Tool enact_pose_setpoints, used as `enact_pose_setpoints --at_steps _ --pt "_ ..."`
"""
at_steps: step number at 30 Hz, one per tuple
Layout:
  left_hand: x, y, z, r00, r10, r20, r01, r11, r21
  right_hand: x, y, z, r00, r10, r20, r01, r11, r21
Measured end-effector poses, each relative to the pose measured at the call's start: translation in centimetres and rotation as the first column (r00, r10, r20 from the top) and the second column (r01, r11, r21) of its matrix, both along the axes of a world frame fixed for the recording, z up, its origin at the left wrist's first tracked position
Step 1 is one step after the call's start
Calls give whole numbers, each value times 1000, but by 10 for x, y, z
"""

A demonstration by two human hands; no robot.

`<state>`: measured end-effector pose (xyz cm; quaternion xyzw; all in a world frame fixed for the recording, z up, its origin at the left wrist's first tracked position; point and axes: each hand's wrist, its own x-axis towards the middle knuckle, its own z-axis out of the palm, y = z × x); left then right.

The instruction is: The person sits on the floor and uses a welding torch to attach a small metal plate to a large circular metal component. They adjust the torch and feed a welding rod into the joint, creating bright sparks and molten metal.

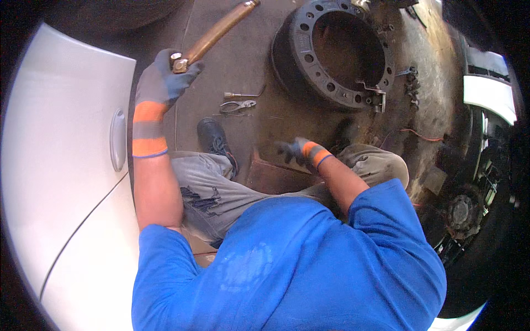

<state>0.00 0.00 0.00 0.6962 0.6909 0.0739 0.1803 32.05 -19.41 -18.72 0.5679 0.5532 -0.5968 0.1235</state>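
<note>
Raised at the left beside the pale vehicle door, my left hand (pixel 168 77) wears a grey glove with an orange cuff. Its fingers are closed around the head end of a hammer (pixel 212 38), whose brown handle slants up and away to the right. The hammer head looks brass-coloured and is partly covered by the glove. My right hand (pixel 298 151), in a matching glove, hangs low between my knees, slightly blurred, fingers apart and nothing visible in it. In front of it lie slip-joint pliers (pixel 238 106) and a thin bent-rod tool (pixel 243 95).
A large black brake drum (pixel 298 49) with a holed flange stands on the floor ahead. A metal bracket-like part (pixel 378 95) rests at its near edge. Several dark bolt-like parts (pixel 412 88) lie to its right. The white door panel (pixel 77 138) borders my left side; an orange cord (pixel 422 135) crosses the right.
</note>
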Motion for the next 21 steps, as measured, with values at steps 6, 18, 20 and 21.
enact_pose_setpoints --at_steps 6,18,20,21 --pt "-6 -15 -6 997 2 76 -2 1000 -5 -11 -29 -54 785 -603 -144 601 797 -59" --pt "24 -64 79 660 166 733 -93 986 -139 1 -49 -16 624 -729 -280 773 629 86" --pt "24 -72 71 602 163 782 -51 985 -166 6 -41 -13 679 -675 -288 727 672 140" --pt "25 -73 71 577 171 799 -30 982 -189 10 -38 -11 706 -648 -286 703 689 175"
